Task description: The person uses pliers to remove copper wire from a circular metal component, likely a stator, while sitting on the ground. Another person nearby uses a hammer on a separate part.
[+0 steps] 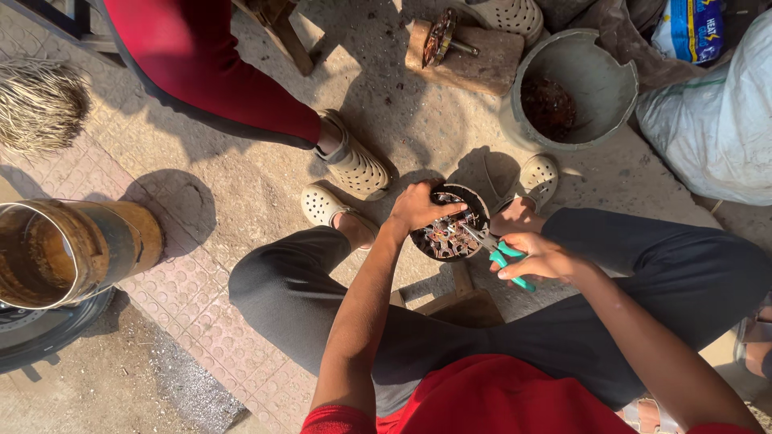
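The left hand (418, 207) clasps a round, dark motor core (449, 229) with rusty copper windings; the right hand (537, 255) grasps green-handled pliers (492, 245) at it.

Both bare forearms reached forward between the bent knees, the left hand (418, 207) curled palm-down with fingers bent in a firm grasp, the right hand (540, 255) closed in a grip, knuckles up, wrist slightly cocked.
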Motion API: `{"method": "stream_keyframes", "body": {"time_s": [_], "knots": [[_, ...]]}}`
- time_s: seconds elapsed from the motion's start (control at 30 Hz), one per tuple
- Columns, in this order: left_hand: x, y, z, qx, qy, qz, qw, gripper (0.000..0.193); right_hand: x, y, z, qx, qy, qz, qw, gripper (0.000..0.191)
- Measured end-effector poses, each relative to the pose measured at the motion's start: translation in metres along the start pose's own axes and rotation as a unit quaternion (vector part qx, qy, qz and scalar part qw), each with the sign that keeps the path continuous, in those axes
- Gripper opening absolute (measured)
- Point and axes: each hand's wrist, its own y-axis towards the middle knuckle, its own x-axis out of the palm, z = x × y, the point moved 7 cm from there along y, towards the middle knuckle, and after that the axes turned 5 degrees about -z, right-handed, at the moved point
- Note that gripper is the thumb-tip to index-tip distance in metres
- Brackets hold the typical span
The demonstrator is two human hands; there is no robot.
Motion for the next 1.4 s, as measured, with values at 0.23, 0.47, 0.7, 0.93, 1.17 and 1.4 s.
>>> {"method": "stream_keyframes", "body": {"time_s": [0.23, 0.47, 0.7, 0.93, 1.17, 1.4], "knots": [[-0.002, -0.001, -0.002, 0.026, 0.011, 0.017, 0.999, 0.085, -0.016, 0.004, -0.032, -0.165, -0.297, 0.199, 0.919, 0.049], [-0.007, 0.004, -0.001, 0.033, 0.022, 0.039, 0.998, 0.089, -0.021, 0.005, -0.042, -0.199, -0.517, 0.332, 0.763, 0.038], [-0.006, 0.001, -0.003, 0.032, 0.029, 0.051, 0.998, 0.091, -0.005, -0.001, 0.0, -0.155, -0.388, 0.299, 0.858, 0.032], [-0.008, -0.002, 0.0, 0.016, 0.015, 0.02, 1.0, 0.083, 0.001, 0.018, 0.005, -0.056, -0.384, 0.204, 0.899, 0.087], [-0.021, -0.003, -0.002, 0.064, -0.05, 0.042, 0.996, 0.055, 0.015, 0.031, 0.002, -0.087, -0.395, 0.199, 0.893, 0.073], [-0.02, 0.015, -0.026, 0.022, -0.03, 0.03, 0.999, 0.065, 0.007, 0.064, 0.053, -0.027, -0.268, 0.127, 0.955, 0.042]]}}
